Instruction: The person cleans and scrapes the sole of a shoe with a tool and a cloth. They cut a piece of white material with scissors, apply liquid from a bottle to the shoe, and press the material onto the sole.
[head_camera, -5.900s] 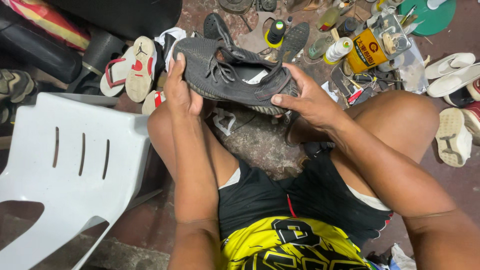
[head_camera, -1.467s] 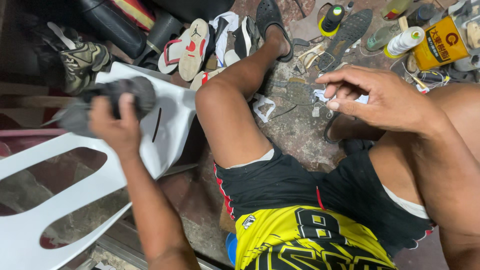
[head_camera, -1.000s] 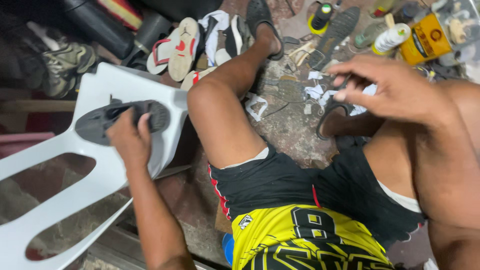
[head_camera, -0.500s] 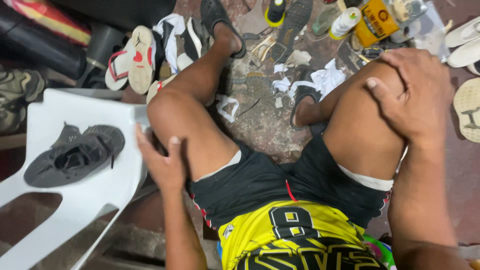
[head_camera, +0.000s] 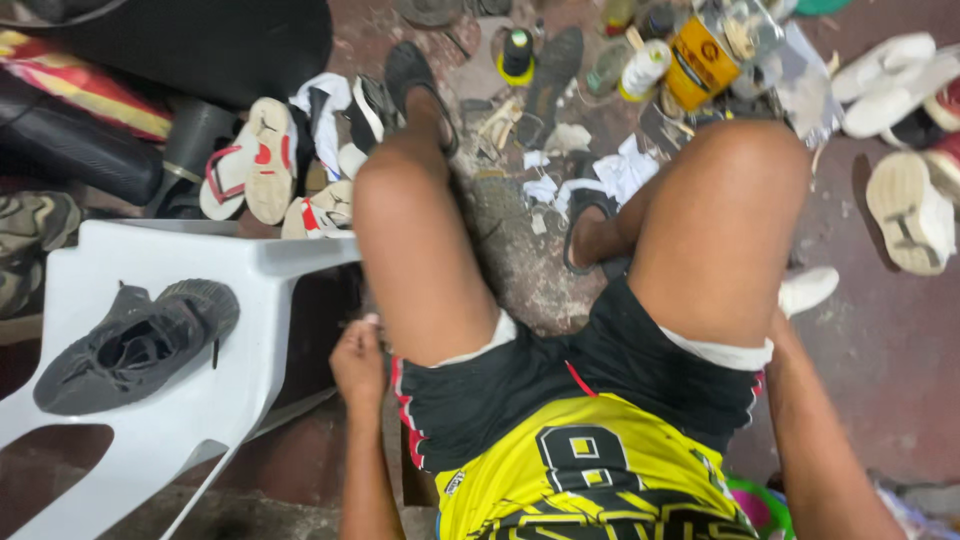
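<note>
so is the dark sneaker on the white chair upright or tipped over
Tipped. The dark sneaker lies on its side on the white plastic chair, its opening and laces facing the camera, not sole-down. Neither hand touches it.

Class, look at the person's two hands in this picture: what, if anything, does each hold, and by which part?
The left hand holds nothing; the dark shoe lies apart on the white chair. The right hand is hidden behind the thigh.

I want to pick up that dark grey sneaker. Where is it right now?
In the head view the dark grey sneaker lies on the white plastic chair at the left, apart from the left hand.
</note>
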